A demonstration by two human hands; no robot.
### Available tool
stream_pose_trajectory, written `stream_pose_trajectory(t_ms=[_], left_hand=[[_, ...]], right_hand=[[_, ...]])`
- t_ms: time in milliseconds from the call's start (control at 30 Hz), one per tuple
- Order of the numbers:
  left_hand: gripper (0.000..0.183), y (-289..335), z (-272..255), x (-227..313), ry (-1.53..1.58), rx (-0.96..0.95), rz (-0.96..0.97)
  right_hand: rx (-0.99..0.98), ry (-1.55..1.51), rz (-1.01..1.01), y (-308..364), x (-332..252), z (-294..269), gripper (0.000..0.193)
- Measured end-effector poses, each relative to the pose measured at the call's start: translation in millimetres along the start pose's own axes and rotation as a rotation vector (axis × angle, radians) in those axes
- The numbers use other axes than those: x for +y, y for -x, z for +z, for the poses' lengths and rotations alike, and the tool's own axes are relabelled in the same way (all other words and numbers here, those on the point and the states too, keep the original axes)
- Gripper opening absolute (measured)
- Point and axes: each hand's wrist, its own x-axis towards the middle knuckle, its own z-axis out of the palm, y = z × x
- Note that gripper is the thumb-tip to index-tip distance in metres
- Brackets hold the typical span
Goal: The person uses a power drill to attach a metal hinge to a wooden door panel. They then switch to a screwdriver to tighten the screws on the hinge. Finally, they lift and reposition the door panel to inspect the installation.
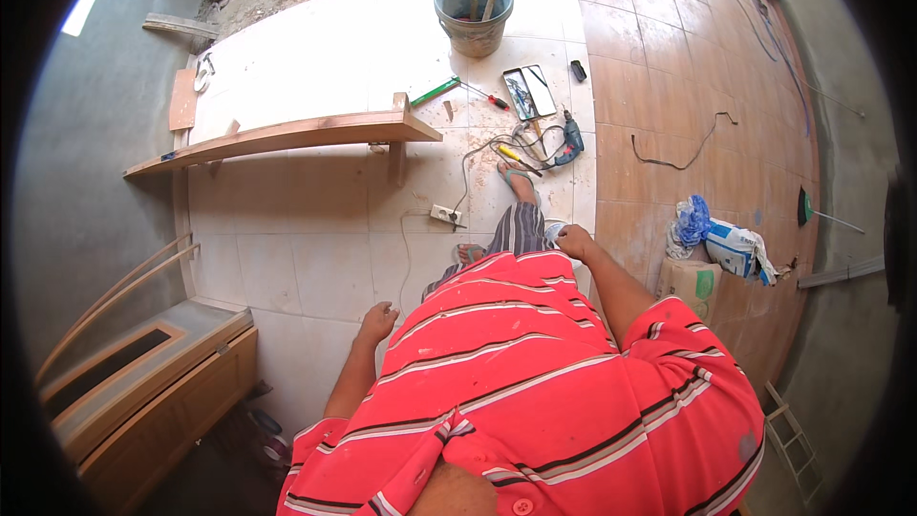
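My left hand (pixel 379 321) hangs beside my hip above the white floor tiles, fingers loosely bent and apart, with nothing seen in it. At my right thigh is my right hand (pixel 574 242), close to a small white and blue round thing (pixel 554 229) partly hidden by my leg. The fingers of that hand are mostly hidden. By my forward foot lie a blue and black power drill (pixel 570 139) with its cord, a yellow-handled tool (pixel 511 153) and a hammer (pixel 539 139). A white power strip (pixel 445 215) rests on the tiles between the drill and my left hand.
A wooden frame (pixel 287 137) spans the left side. Farther off are a bucket (pixel 475 29), an open case (pixel 529 93), a red screwdriver (pixel 495 100) and a green tool (pixel 436 91). Bags (pixel 734 250) stand right; a wooden cabinet piece (pixel 172 392) lies lower left.
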Motion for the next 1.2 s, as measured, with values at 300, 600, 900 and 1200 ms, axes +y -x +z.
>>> stream_pose_trajectory(t_ms=[300, 600, 900, 1200], left_hand=[[0.058, -4, 13, 61, 0.066, -0.084, -0.079], [0.063, -52, 99, 183, 0.544, -0.359, 0.059], [0.035, -79, 82, 313, 0.090, -0.606, -0.140], [0.035, -103, 107, 293, 0.205, -0.851, -0.268]], right_hand=[[-0.096, 0.119, -0.056, -79, 2, -67, 0.046], [-0.386, 0.209, -0.319, -96, -78, -164, 0.050], [-0.463, 0.192, -0.233, -122, -50, -173, 0.020], [-0.065, -0.418, 0.548, -185, 145, -89, 0.038]])
